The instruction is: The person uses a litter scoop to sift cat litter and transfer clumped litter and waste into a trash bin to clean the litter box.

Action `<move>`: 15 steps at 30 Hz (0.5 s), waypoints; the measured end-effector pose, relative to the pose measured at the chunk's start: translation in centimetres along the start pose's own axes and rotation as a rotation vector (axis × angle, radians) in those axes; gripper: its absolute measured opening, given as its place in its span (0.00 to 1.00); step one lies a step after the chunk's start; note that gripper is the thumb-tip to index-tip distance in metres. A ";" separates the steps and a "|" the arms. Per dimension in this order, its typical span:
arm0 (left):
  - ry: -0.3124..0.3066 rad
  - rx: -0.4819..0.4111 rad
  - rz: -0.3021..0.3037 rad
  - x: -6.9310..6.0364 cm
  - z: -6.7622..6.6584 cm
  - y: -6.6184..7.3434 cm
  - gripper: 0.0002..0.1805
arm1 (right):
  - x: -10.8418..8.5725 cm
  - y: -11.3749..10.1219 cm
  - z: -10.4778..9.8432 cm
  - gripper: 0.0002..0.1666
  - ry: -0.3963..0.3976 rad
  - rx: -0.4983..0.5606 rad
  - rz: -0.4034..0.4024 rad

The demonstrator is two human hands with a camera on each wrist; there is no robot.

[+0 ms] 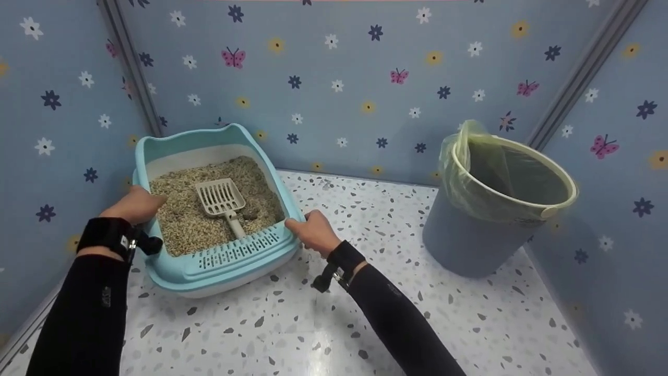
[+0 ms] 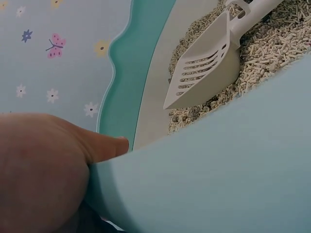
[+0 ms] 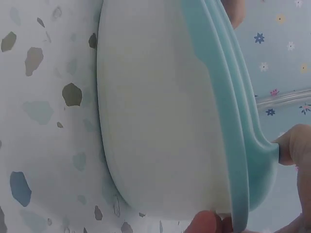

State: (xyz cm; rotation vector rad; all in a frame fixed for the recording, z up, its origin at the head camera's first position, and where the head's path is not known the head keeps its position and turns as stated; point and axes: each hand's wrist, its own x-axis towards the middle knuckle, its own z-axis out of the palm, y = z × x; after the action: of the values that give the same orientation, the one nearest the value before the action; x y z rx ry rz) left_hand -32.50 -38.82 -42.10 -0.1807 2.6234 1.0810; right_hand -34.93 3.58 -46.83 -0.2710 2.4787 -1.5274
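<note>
A cat litter box [image 1: 172, 271] with a light blue rim and white base stands on the floor at the left, filled with tan pellet litter [image 1: 182, 230]. On the litter lies a beige slotted litter scoop [image 1: 222, 198], its handle toward the near side. My left hand [image 1: 136, 204] grips the box's left rim, thumb over the top. At the near right part of the rim, my right hand [image 1: 315, 233] holds on with the thumb above; in the right wrist view, fingertips [image 3: 203, 223] show under the rim's edge.
A blue-grey trash bin [image 1: 464, 240] with a cream ring and a yellowish liner bag [image 1: 459, 172] stands at the right. Flower-patterned walls [image 1: 344, 120] enclose the speckled floor [image 1: 376, 230]. The box sits close to the left and back walls.
</note>
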 end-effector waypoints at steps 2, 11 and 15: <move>-0.017 0.034 0.020 0.3 0.2 0.5 0.54 | -0.5 0.3 -0.6 0.17 -0.010 0.006 0.000; -0.123 0.110 0.078 1.1 1.3 2.7 0.42 | -3.4 1.5 -2.6 0.21 0.009 -0.015 0.070; -0.151 0.113 0.092 0.9 2.1 4.0 0.60 | -4.8 2.2 -3.3 0.27 0.036 0.017 0.087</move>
State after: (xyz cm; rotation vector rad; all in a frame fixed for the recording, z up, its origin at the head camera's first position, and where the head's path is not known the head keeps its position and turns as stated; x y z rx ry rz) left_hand -33.77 -34.48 -41.11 0.0452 2.5688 0.9325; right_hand -31.36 8.69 -46.93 -0.1318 2.4691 -1.5302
